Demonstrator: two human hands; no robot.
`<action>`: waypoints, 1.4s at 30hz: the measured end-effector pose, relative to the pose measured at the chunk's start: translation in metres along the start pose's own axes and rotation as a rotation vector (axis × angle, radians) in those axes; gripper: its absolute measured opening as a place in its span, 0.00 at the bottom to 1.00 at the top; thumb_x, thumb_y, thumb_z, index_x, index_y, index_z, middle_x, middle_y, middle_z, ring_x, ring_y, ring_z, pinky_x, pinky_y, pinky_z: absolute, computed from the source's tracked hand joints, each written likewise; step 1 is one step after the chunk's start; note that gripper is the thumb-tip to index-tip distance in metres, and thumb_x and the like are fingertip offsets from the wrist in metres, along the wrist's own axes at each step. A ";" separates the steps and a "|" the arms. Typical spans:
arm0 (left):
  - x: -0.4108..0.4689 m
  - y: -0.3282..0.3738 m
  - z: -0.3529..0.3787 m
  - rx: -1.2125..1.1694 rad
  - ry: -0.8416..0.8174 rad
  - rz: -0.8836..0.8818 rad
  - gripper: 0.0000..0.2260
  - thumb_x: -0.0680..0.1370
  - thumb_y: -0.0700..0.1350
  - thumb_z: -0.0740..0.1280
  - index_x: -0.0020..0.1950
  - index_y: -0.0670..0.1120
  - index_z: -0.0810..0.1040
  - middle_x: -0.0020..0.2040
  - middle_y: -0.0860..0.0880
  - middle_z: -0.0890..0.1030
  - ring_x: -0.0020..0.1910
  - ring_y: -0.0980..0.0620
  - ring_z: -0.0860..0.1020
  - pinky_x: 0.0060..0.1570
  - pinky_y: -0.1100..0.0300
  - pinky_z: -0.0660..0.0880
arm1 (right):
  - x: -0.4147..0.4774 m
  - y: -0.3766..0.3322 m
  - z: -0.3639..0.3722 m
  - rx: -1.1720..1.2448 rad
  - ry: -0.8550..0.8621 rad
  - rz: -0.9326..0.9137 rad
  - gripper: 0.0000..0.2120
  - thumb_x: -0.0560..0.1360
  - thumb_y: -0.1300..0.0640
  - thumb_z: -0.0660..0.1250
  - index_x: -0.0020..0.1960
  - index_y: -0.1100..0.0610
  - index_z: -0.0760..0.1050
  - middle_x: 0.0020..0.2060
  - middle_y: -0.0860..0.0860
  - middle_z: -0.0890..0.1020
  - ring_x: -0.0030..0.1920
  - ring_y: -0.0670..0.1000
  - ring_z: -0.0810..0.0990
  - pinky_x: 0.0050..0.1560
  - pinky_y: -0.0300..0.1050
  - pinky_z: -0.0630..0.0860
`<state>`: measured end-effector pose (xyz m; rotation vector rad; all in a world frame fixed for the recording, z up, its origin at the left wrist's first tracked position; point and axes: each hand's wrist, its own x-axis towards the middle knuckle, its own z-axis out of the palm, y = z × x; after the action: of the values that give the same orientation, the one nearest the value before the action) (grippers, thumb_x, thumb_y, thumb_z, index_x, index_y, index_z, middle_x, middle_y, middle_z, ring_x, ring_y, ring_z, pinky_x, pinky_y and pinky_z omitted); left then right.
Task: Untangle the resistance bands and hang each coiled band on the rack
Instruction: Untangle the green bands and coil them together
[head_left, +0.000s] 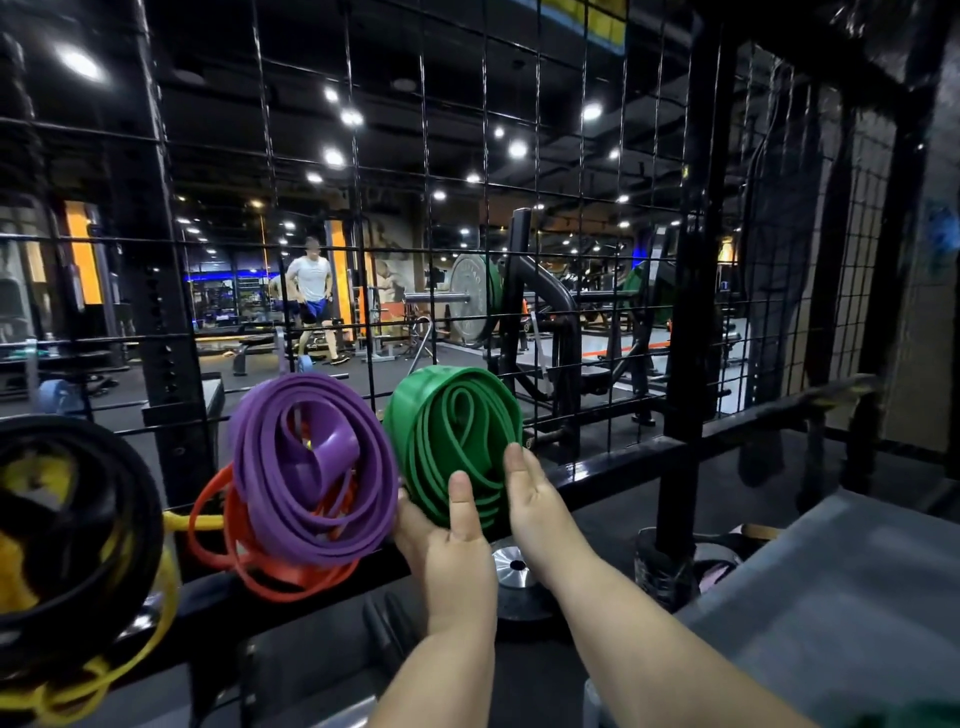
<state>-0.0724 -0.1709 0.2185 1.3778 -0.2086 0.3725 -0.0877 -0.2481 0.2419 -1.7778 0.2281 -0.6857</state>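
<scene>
Head view — wire rack (698, 312), gym floor (332, 387) behind — left hand (447, 551) holds green band (447, 410).

Gym: barbell plate (469, 298), squat rack (540, 312).

Nothing legible anywhere. The grey weight plate (469, 301), just above the green band (452, 441) and behind the wire rack (698, 260), carries raised lettering around its rim, but the letters are too blurred and small to make out.
</scene>
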 end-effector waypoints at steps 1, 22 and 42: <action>-0.003 0.000 0.000 0.000 -0.004 -0.011 0.34 0.79 0.58 0.61 0.79 0.43 0.55 0.79 0.45 0.55 0.77 0.51 0.53 0.68 0.66 0.47 | -0.002 0.000 0.000 -0.009 -0.003 0.004 0.30 0.81 0.40 0.49 0.78 0.54 0.57 0.77 0.51 0.61 0.77 0.49 0.57 0.76 0.44 0.53; -0.077 -0.013 0.025 -0.030 -0.341 -0.437 0.17 0.80 0.58 0.60 0.60 0.46 0.65 0.54 0.48 0.74 0.48 0.50 0.74 0.56 0.52 0.71 | -0.072 0.038 -0.081 -0.173 0.238 0.145 0.16 0.82 0.41 0.51 0.52 0.43 0.77 0.57 0.48 0.79 0.57 0.51 0.77 0.62 0.54 0.74; -0.288 -0.098 0.164 0.726 -1.531 0.285 0.17 0.76 0.64 0.62 0.60 0.58 0.76 0.64 0.53 0.76 0.67 0.47 0.69 0.65 0.51 0.64 | -0.330 0.152 -0.290 -1.020 0.699 0.800 0.24 0.77 0.42 0.66 0.69 0.52 0.71 0.66 0.53 0.73 0.65 0.57 0.72 0.64 0.50 0.70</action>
<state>-0.2895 -0.3853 0.0568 2.1081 -1.6571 -0.5276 -0.4871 -0.3733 0.0406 -2.0136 1.9214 -0.5865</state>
